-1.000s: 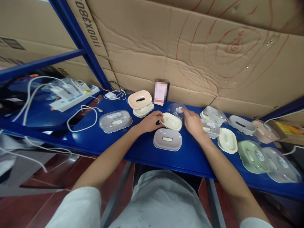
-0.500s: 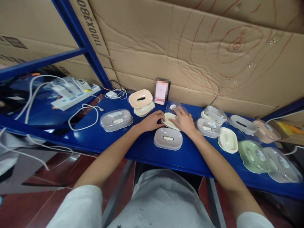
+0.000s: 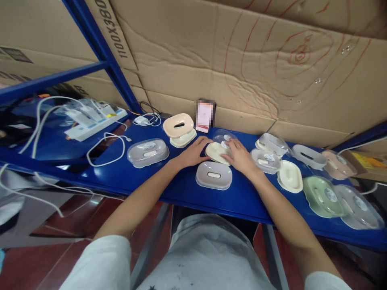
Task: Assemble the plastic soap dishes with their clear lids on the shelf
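Note:
A cream oval dish (image 3: 216, 152) sits on the blue table between my hands. My left hand (image 3: 195, 153) has its thumb and fingers curved around the dish's left end. My right hand (image 3: 240, 155) grips the right end, its thumb over the top and its fingers at the far side. Behind the dish stands a clear lid (image 3: 222, 135) with a round label, partly hidden by my right fingers. Just in front lies a grey oval dish (image 3: 214, 182) with a pale slot in its middle.
Left of my hands are a peach dish (image 3: 177, 121) on a cream one and a grey lidded dish (image 3: 148, 153). Several dishes and clear lids crowd the right, including a green one (image 3: 323, 197). A phone (image 3: 204, 116) leans against the cardboard; a power strip (image 3: 95, 125) lies left.
My right fingers have shifted slightly right and down from the clear lid toward the cream dish's right end. My left hand has moved a little toward the dish.

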Action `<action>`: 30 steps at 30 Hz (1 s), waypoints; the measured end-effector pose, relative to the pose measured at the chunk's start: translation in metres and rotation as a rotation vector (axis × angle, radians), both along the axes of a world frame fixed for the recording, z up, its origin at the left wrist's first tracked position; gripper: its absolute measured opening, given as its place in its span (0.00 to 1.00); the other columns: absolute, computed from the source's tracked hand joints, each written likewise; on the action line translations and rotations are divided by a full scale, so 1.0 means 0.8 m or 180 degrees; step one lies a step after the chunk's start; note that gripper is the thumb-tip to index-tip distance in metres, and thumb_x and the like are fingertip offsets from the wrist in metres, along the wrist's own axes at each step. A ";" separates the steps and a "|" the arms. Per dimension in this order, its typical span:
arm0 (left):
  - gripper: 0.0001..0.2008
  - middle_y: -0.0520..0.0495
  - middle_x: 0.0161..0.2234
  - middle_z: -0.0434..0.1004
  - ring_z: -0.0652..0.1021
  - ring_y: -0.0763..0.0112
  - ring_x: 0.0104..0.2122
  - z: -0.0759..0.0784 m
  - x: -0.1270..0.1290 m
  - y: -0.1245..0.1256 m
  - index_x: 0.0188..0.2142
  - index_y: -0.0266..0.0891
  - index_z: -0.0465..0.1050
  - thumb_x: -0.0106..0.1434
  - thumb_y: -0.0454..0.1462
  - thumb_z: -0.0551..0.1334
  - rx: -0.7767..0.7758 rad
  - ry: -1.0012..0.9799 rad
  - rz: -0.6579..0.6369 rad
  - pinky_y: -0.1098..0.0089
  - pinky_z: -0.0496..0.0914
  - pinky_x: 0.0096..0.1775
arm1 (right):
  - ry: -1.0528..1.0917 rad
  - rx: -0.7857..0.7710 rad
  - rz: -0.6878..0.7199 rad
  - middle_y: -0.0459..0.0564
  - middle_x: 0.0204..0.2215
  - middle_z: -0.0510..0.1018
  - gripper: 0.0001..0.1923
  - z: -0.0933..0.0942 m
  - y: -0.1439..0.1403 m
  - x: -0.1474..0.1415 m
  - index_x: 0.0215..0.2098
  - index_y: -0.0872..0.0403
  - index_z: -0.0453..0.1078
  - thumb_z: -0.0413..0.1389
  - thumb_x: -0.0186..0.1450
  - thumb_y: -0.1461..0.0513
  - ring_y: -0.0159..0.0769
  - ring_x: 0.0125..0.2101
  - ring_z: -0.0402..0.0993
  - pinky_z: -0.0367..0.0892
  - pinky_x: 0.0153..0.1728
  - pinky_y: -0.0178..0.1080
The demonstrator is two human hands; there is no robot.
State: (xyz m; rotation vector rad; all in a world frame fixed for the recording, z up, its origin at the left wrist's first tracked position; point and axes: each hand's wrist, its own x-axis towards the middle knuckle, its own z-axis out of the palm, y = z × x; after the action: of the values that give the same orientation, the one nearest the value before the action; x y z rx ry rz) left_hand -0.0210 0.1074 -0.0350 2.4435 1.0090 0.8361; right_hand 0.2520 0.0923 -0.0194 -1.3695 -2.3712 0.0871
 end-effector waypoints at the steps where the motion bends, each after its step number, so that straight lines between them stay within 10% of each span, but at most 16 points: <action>1: 0.33 0.37 0.65 0.65 0.70 0.50 0.67 0.000 0.000 0.000 0.68 0.46 0.63 0.68 0.45 0.70 0.0000 -0.0003 -0.0006 0.45 0.65 0.69 | -0.0032 0.0005 0.0039 0.64 0.69 0.70 0.26 0.001 -0.003 -0.003 0.66 0.54 0.68 0.57 0.75 0.50 0.58 0.70 0.63 0.66 0.67 0.60; 16: 0.29 0.38 0.73 0.63 0.68 0.51 0.71 -0.018 -0.006 0.010 0.66 0.45 0.70 0.69 0.44 0.71 -0.0049 0.0198 -0.0113 0.47 0.64 0.70 | -0.0189 -0.0205 0.0373 0.61 0.68 0.73 0.29 -0.002 -0.005 -0.003 0.69 0.50 0.71 0.61 0.73 0.48 0.55 0.68 0.70 0.68 0.67 0.59; 24: 0.31 0.38 0.72 0.67 0.68 0.54 0.72 -0.014 -0.002 0.006 0.71 0.46 0.64 0.73 0.45 0.67 0.0011 0.0209 -0.0304 0.47 0.64 0.71 | -0.0108 -0.0601 0.0849 0.64 0.78 0.51 0.37 -0.015 0.009 0.013 0.78 0.51 0.56 0.58 0.76 0.50 0.57 0.78 0.41 0.52 0.74 0.65; 30: 0.28 0.38 0.73 0.65 0.67 0.55 0.72 -0.017 0.000 0.007 0.71 0.45 0.65 0.75 0.43 0.64 0.0050 0.0228 -0.0322 0.48 0.64 0.71 | -0.0137 -0.0733 0.0955 0.65 0.78 0.50 0.50 -0.015 0.007 0.027 0.80 0.48 0.50 0.68 0.68 0.51 0.56 0.78 0.41 0.51 0.74 0.64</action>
State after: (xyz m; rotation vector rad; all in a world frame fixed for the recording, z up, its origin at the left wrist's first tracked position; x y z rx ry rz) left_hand -0.0207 0.1128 -0.0490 2.5306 0.8979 0.7305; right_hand 0.2739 0.0982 -0.0311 -1.1062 -2.6534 0.4301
